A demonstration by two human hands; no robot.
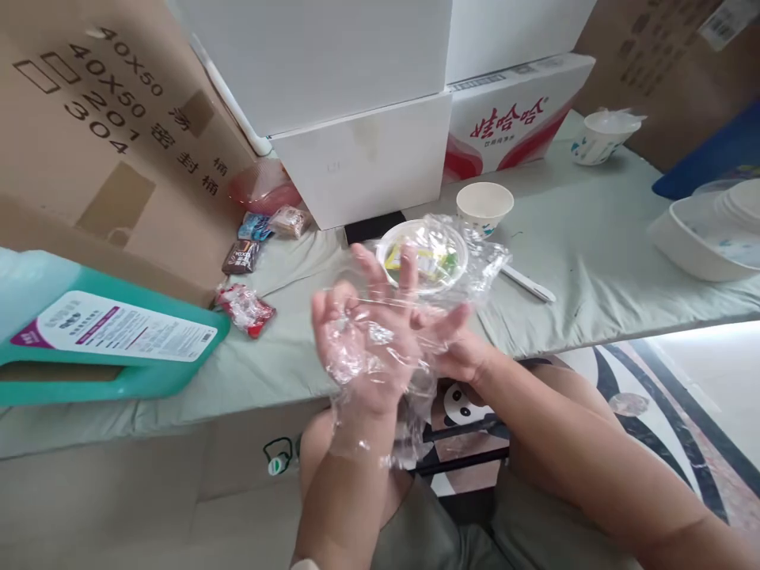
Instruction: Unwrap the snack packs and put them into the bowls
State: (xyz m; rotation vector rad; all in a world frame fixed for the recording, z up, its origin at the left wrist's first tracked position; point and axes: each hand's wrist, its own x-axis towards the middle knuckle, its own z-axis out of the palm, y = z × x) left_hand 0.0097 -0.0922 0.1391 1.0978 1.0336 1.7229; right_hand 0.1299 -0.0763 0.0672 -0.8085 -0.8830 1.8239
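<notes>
My left hand is raised over the table's front edge, palm up and fingers spread, inside a loose clear plastic glove. The glove's wide cuff hangs around the wrist. At its right side, my right hand grips the thin plastic, its thumb sticking out and its other fingers partly hidden. Just beyond both hands sits a round white bowl holding a yellow and green packet. More crumpled clear plastic lies over the bowl's right side.
A paper cup and a white stick-like tool are right of the bowl. Small snack packets lie left. A green liquid jug, white boxes and a cardboard box surround the cloth-covered table. A white container stands right.
</notes>
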